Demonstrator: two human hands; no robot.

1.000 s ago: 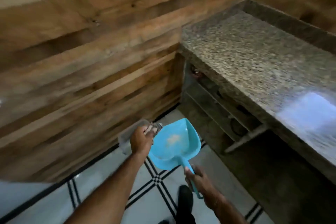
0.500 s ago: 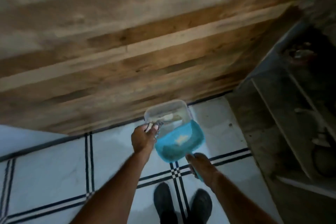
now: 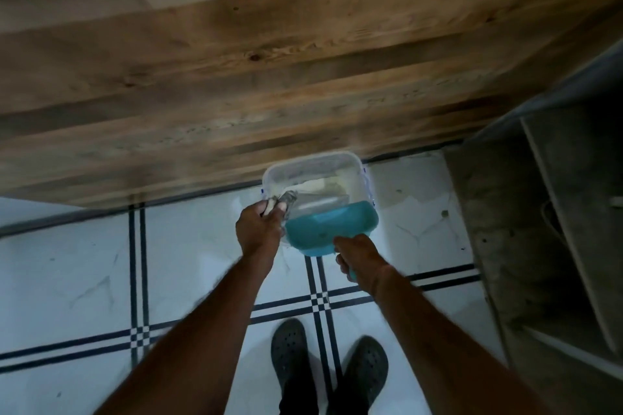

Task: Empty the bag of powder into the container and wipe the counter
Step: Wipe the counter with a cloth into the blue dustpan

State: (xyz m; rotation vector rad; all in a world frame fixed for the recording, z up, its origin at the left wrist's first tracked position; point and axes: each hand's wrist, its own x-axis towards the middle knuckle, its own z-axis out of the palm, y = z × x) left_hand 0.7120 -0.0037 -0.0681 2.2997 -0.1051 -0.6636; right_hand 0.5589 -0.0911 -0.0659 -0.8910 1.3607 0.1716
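While at one container, one dustpan

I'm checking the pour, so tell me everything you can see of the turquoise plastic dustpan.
The turquoise plastic dustpan is a one-piece scoop with raised side walls and a handle. It is tipped forward, its wide front edge over the near part of the clear plastic container. The right hand grips the handle, whose end pokes out below the fist. No powder shows on it.
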